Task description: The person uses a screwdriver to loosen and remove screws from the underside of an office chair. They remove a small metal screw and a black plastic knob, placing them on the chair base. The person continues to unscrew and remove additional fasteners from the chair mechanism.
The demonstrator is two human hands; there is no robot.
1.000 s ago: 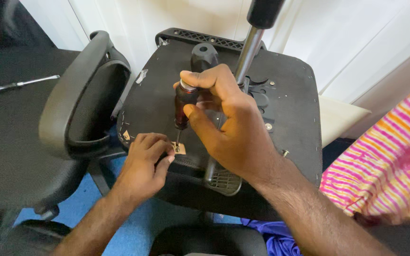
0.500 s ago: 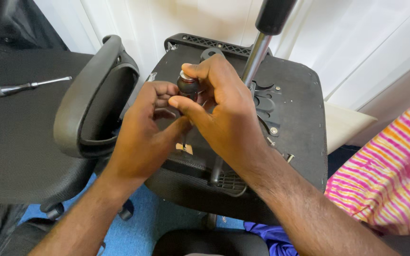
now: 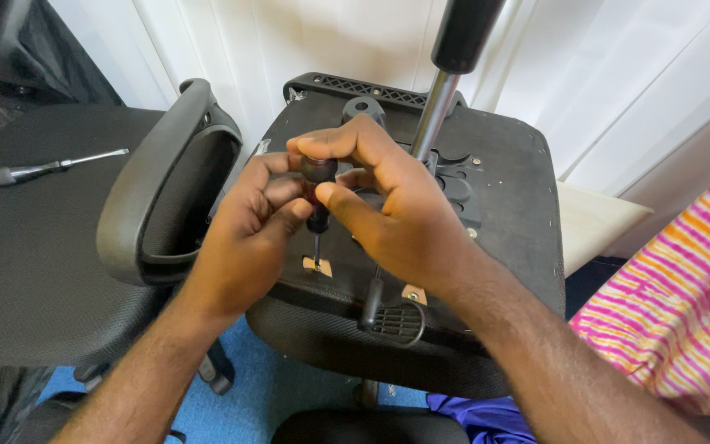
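Screwdriver [image 3: 317, 193] upright, tip on chair underside [image 3: 503, 177], gripped w/ both L hand [image 3: 248, 238] & R hand [image 3: 400, 210].

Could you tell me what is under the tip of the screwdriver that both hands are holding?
The screwdriver stands on a small tan patch on the upturned chair seat's underside. The screw itself is hidden beneath the tip.

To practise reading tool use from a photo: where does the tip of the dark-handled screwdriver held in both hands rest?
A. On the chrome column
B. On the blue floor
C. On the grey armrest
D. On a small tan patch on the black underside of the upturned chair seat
D: the dark-handled screwdriver, gripped by left hand and right hand, meets the small tan patch on the upturned chair seat.
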